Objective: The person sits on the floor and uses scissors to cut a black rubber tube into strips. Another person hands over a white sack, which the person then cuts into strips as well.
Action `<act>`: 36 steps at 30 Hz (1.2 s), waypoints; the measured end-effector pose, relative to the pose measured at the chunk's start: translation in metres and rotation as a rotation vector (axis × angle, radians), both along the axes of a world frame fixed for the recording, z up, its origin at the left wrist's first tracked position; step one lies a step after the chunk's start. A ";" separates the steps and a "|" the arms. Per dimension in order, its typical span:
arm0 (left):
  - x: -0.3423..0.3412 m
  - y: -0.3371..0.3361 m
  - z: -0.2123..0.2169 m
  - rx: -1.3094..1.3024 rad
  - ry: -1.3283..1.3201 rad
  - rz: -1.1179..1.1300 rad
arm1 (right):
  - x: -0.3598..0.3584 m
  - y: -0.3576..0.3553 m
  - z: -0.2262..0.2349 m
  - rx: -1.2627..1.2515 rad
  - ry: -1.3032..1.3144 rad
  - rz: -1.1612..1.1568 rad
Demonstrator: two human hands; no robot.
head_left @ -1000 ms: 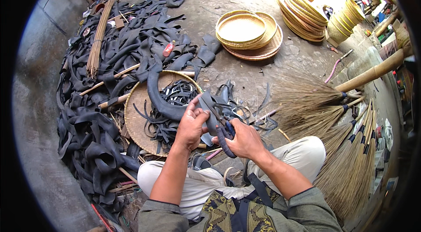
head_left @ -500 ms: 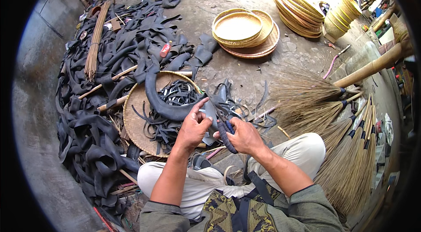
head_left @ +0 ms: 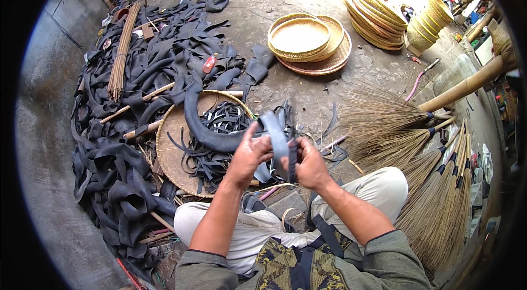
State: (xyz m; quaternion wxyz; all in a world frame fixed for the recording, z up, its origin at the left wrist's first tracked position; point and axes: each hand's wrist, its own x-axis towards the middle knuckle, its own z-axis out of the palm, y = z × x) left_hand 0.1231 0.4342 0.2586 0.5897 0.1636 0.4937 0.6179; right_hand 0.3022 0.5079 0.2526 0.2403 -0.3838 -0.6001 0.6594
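Note:
My left hand [head_left: 248,155] grips a piece of rubber inner tube with thumb and fingers, its index finger pointing up. The piece's pale grey face [head_left: 276,135], blurred, bends up between my hands. My right hand [head_left: 312,166] is closed around the scissors [head_left: 292,165], whose dark wrapped handles stand upright; their blades are blurred and partly hidden by the rubber. A thick curved black inner tube [head_left: 193,117] reaches to my left hand. It lies over a round woven tray [head_left: 174,166] that holds a tangle of thin black rubber strips [head_left: 225,117].
A heap of black rubber pieces [head_left: 126,191] fills the left, with a bundle of sticks [head_left: 124,51] and a red-labelled bottle [head_left: 209,63] on it. Woven trays [head_left: 299,37] and stacked baskets [head_left: 379,13] stand ahead. Stick brooms [head_left: 428,196] and a bamboo pole [head_left: 466,82] lie right.
The scissors have turned more upright and moved slightly in my right hand. The grey rubber piece has swung up between my hands, and my left hand has shifted slightly.

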 end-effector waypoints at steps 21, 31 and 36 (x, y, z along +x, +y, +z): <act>-0.027 -0.001 0.009 -0.019 -0.007 0.136 | 0.002 0.009 0.001 -0.071 -0.063 0.119; -0.045 0.002 0.017 0.049 0.096 0.319 | 0.003 -0.011 -0.007 -0.178 -0.157 0.402; -0.045 0.001 0.016 -0.052 0.051 0.315 | 0.006 -0.009 -0.007 -0.148 -0.195 0.485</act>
